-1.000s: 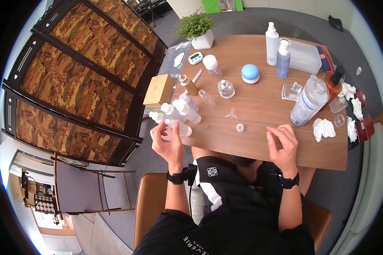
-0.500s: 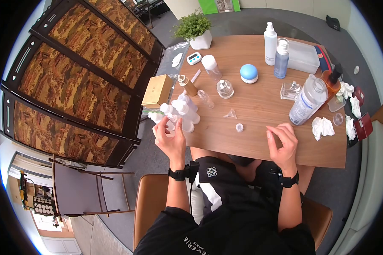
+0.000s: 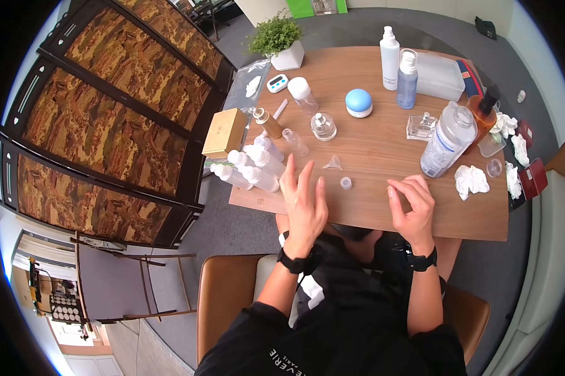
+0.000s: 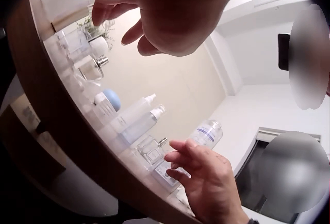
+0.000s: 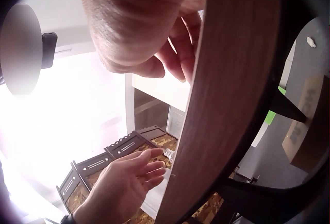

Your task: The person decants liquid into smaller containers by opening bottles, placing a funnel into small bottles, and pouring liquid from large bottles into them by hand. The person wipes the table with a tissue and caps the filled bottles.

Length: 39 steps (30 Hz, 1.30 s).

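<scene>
My left hand (image 3: 304,203) hovers over the near table edge, its fingers extended and apart with nothing between them. Just left of its fingertips stands a cluster of several small white-capped bottles (image 3: 259,178). Beyond them is a small clear bottle (image 3: 295,143). To the right of the fingers lie a tiny clear funnel (image 3: 333,163) and a small round cap (image 3: 346,183). My right hand (image 3: 413,207), loosely bent and holding nothing, is at the front edge, nearest a large clear bottle with blue print (image 3: 447,141). In the left wrist view, the right hand (image 4: 209,180) overlaps this bottle.
Farther back are a gold pump bottle (image 3: 268,123), round perfume bottle (image 3: 323,127), blue-lidded jar (image 3: 359,103) and timer (image 3: 277,83). At right are a square perfume bottle (image 3: 422,127), amber pump bottle (image 3: 481,122) and crumpled tissue (image 3: 471,182). A cardboard box (image 3: 225,133) sits left.
My left hand has drawn away from the white-capped bottles and shifted right, its fingers spreading. One bottle that was by its fingers now stands with the others. The right hand stays nearly still.
</scene>
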### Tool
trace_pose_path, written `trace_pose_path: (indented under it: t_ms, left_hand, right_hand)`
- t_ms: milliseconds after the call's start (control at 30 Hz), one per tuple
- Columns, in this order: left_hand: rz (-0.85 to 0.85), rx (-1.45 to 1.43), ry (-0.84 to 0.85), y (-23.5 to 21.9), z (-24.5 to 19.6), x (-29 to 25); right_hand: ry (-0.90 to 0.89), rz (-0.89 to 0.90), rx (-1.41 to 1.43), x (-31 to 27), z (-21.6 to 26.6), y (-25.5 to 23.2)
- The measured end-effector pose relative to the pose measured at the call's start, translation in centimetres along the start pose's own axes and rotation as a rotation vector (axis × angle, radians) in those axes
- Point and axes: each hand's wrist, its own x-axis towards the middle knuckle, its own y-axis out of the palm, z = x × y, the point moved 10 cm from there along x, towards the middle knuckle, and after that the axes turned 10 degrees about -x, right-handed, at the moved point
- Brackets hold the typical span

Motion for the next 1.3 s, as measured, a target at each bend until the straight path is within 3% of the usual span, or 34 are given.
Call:
trace_pose_path:
  t_ms: [167, 500, 567, 733, 833, 1033, 1300]
  left_hand:
    - [0.077, -0.004, -0.127, 3.0, 3.0, 2.4]
    - [0.085, 0.036, -0.096, 3.5, 5.4, 4.9]
    - [0.047, 0.031, -0.001, 2.8, 3.1, 4.9]
    - [0.167, -0.13, 0.088, 4.0, -3.1, 3.6]
    - [0.363, -0.248, 0.105, 6.9, -5.2, 2.0]
    - [0.426, -0.335, 0.127, 10.0, -5.6, 0.4]
    - [0.402, -0.302, 0.133, 10.3, -5.3, -0.1]
  right_hand:
    - [-0.01, 0.004, 0.023, 0.0, 0.0, 0.1]
    - [-0.015, -0.003, 0.022, -0.1, -0.1, 0.0]
    - [-0.02, -0.007, 0.029, -0.1, -0.1, 0.1]
    - [-0.017, -0.02, -0.004, -0.1, -0.2, -0.1]
    - [-0.015, -0.017, 0.011, -0.1, -0.1, -0.2]
    - [-0.022, -0.036, -0.008, -0.1, -0.1, -0.3]
    - [-0.019, -0.04, 0.0, -0.1, -0.4, 0.0]
